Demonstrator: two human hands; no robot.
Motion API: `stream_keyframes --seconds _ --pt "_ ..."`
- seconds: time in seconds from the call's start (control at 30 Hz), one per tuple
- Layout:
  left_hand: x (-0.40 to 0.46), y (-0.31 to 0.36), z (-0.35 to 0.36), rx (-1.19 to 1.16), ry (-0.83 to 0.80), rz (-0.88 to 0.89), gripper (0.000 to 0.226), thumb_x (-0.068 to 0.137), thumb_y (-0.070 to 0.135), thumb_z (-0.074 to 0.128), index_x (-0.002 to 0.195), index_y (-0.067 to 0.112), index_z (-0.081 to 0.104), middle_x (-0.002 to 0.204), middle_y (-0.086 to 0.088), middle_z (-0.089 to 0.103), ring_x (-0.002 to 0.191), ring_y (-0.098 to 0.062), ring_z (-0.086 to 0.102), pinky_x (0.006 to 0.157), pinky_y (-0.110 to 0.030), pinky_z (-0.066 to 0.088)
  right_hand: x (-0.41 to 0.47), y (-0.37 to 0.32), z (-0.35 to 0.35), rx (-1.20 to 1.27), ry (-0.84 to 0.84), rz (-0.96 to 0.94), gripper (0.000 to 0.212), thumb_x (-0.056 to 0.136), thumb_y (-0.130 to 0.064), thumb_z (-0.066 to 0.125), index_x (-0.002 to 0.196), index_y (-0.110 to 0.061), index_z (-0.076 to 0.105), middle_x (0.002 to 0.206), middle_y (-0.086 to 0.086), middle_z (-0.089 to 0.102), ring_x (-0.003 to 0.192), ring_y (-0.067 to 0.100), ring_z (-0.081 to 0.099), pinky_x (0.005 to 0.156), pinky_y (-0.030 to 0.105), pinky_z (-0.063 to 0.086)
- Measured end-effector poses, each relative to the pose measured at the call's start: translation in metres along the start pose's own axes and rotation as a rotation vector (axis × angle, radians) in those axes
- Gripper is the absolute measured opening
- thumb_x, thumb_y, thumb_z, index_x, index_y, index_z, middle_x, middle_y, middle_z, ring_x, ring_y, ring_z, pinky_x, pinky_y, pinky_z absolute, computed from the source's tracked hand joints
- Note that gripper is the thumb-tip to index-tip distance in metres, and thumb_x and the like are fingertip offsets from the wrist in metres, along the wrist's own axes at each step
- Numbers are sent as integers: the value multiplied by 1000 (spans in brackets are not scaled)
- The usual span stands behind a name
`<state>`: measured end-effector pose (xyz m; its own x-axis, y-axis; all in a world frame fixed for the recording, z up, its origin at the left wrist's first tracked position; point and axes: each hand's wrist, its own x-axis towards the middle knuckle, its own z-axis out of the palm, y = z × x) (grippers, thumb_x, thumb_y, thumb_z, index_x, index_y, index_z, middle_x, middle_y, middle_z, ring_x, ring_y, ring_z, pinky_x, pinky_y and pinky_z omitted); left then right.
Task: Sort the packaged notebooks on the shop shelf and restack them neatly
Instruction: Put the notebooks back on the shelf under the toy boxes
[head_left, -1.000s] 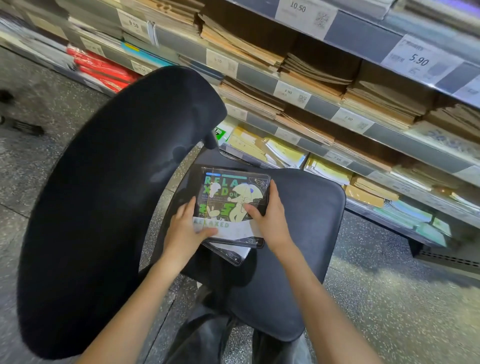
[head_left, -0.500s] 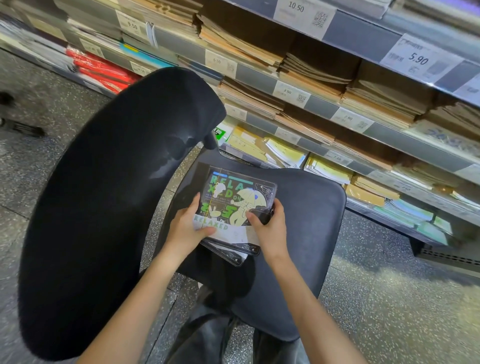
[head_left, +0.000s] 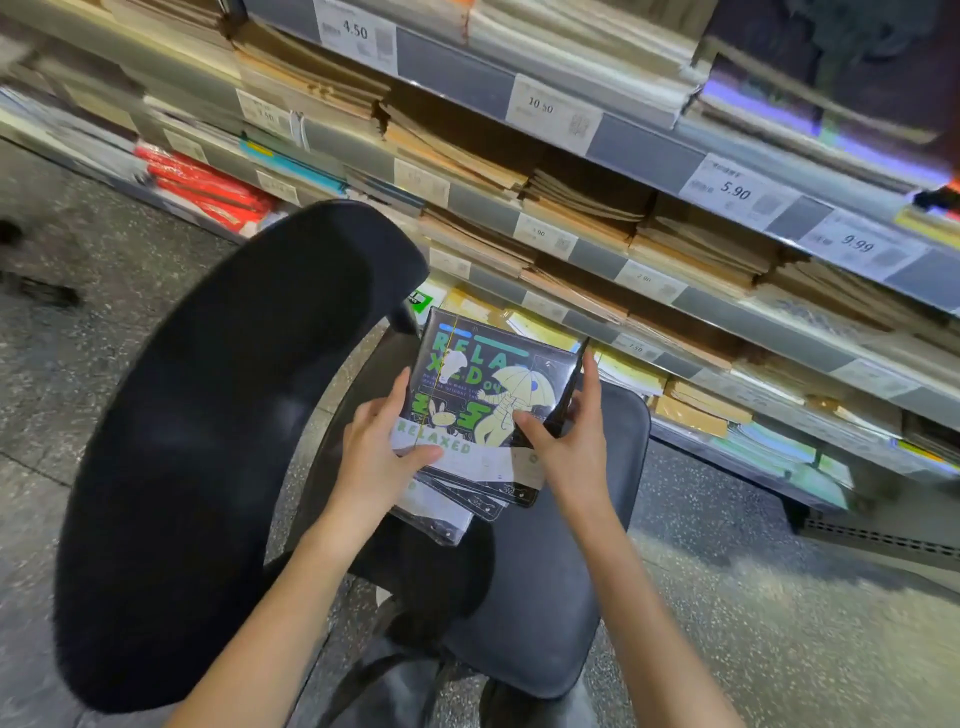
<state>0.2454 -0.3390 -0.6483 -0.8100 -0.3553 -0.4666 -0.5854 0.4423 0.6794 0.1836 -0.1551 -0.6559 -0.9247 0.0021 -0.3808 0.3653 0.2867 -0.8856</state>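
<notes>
- Stack of packaged notebooks (head_left: 480, 415): dark covers printed "RELAXED" in green, wrapped in clear film, held above the chair seat (head_left: 545, 587), its far edge tilted up toward the shelves
- Left hand (head_left: 376, 449): at the near-left corner of the stack, thumb laid across the white band of the top cover, fingers running up the left edge; it holds the stack from that side
- Right hand (head_left: 574, 441): at the right edge of the stack, thumb pressed on the cover, index finger stretched straight up along the edge; whether the other fingers curl beneath is hidden
- Lower packages in the stack fan out toward the wearer, their near-left corners offset from the top one, so the edges are not yet square
- Governing relation: the stack lies between the two hands, long axis running away from the wearer toward the shelves; both hands are equally near, one on each long edge, so squaring calls for inward pressure from both sides
- Chair backrest (head_left: 218, 441): black, left of the stack
- Shop shelves (head_left: 649, 145): beyond the stack, tiers of kraft-covered notebooks with price tags; the lowest tier, just past the stack's far edge, holds yellow-covered ones
</notes>
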Motion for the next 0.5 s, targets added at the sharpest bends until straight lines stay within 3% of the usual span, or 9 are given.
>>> stream_keyframes --seconds 0.13,0.27,0.4,0.5 --pt "-5 46 -15 -46 35 87 92 75 19 75 145 39 19 132 -3 40 126 -22 38 106 -40 31 2 -52 -29 -40 14 -114 90 76 -21 75 130 -65 19 132 -3 49 122 18 47 100 48 43" --pt "-18 103 -34 -96 56 189 90 77 19 74 146 36 18 140 -3 37 131 -19 32 107 -36 27 0 -111 -60 -60 33 -241 87 78 -17 74 138 -51 21 135 0 46 120 19 48 102 40 42" --pt "-31 166 -60 -99 79 298 89 77 19 74 146 33 20 133 -5 40 127 -20 37 106 -36 31 -8 -175 -95 -73 90 -363 85 79 -16 73 142 -42 22 126 -28 34 123 1 35 103 26 32" --pt "-42 216 -82 -106 105 373 92 76 22 75 146 36 17 135 -1 39 129 -19 35 107 -38 30 -19 -228 -120 -77 139 -451 86 80 -17 72 141 -45 18 123 -28 32 119 -2 31 102 25 29"
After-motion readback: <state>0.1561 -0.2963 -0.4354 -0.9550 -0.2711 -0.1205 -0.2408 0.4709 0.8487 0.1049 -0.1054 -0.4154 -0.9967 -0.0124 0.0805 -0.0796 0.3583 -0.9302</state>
